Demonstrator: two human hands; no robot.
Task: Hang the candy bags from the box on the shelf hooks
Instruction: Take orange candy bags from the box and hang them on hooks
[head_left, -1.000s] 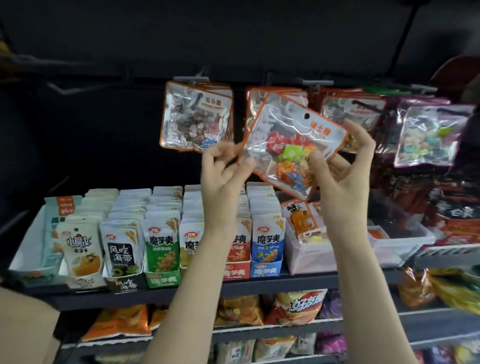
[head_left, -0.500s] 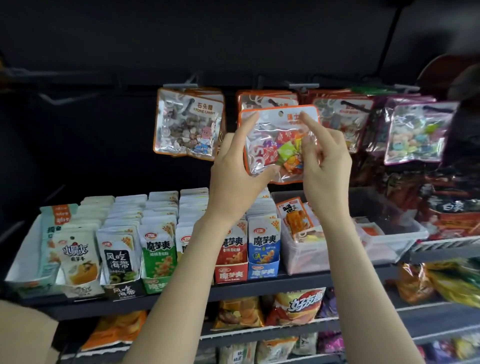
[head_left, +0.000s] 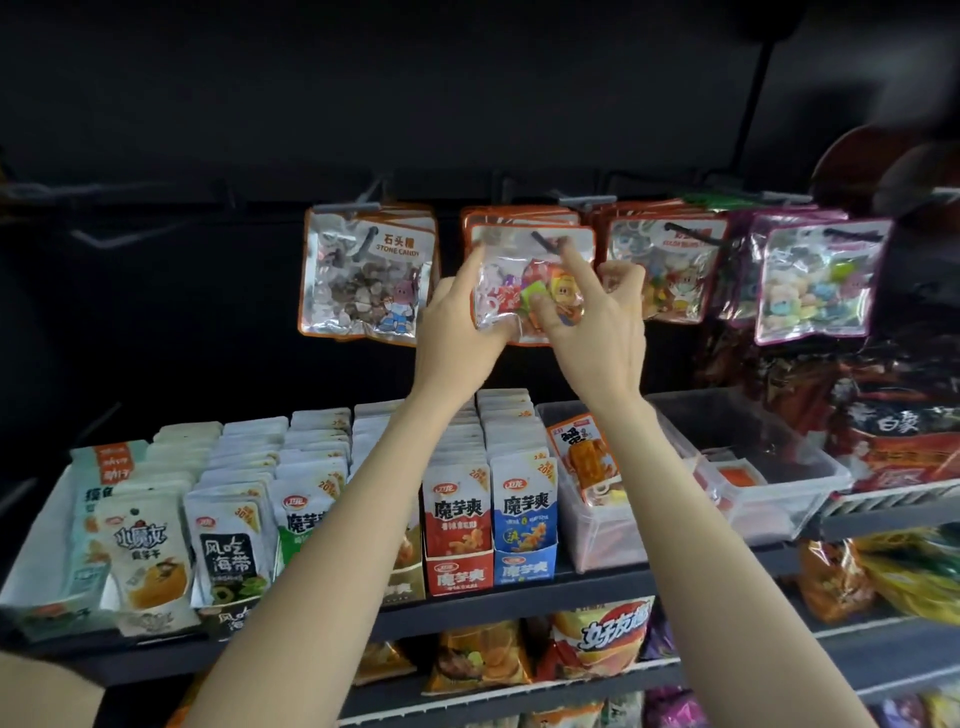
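Both hands are up at the hooks: left hand (head_left: 460, 332) grips the candy bag (head_left: 511, 275) by its lower left edge, right hand (head_left: 597, 317) pinches its front, index finger raised toward the hook (head_left: 543, 240). The bag's bottom is hidden behind fingers, so can't tell if it's fully hanging. The clear box (head_left: 592, 525) sits on the shelf edge, half blocked by the right arm.

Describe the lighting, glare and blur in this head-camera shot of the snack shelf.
Head view: upper wall and left side sit in deep shadow; glare streaks the clear orange-edged candy bag held by the left hand and right hand; the stone candy bag also shines; top right corner is smeared with blur; wide-angle bending curves the shelf edge.
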